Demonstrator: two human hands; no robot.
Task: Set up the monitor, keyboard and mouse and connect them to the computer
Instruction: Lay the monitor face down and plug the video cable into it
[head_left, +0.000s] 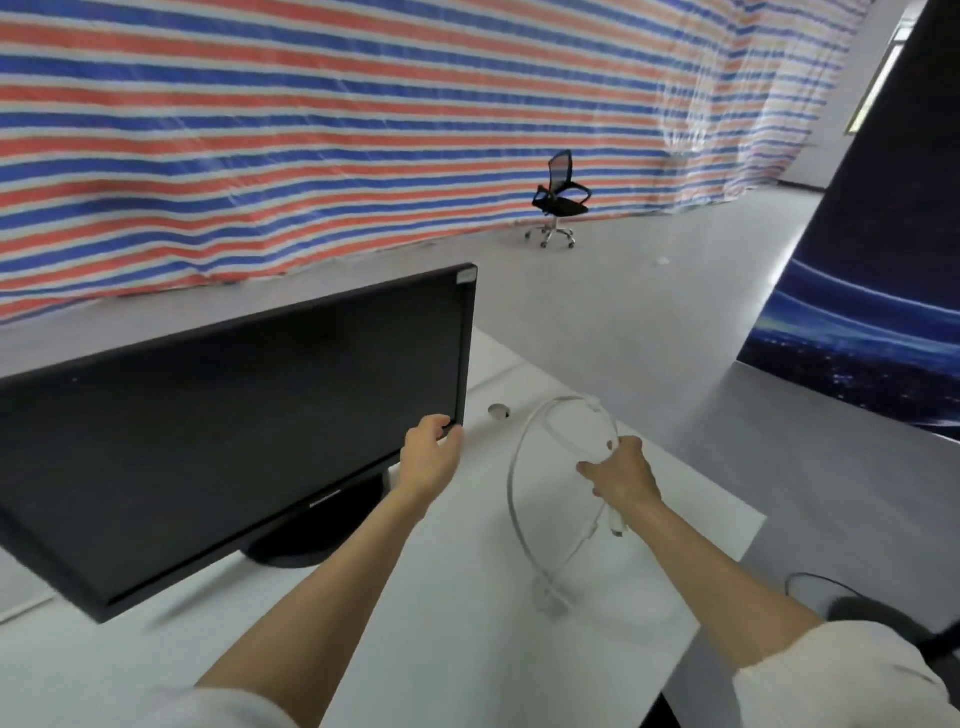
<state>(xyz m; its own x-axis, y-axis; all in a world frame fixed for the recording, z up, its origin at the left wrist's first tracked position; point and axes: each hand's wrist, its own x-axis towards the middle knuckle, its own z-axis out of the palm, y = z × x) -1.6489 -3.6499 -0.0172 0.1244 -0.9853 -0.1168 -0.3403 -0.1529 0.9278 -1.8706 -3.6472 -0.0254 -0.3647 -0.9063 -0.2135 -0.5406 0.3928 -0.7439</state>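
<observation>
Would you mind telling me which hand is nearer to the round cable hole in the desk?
Left. The left hand grips the monitor corner just left of the cable hole; the right hand holds the white cable farther right.

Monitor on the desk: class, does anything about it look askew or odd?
The monitor sits tilted, its right end raised where the left hand grips its corner. The right hand holds a white cable, not plugged in.

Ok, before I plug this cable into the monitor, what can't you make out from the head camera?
- Monitor ports: on the back, facing away.
- Monitor's left side: cut off by the frame edge.
- White cable plugs: blurred, type unclear; one is partly hidden by the right hand.
- Computer, keyboard, mouse: none in view.
- Left hand fingertips: wrapped round the monitor's corner.
</observation>
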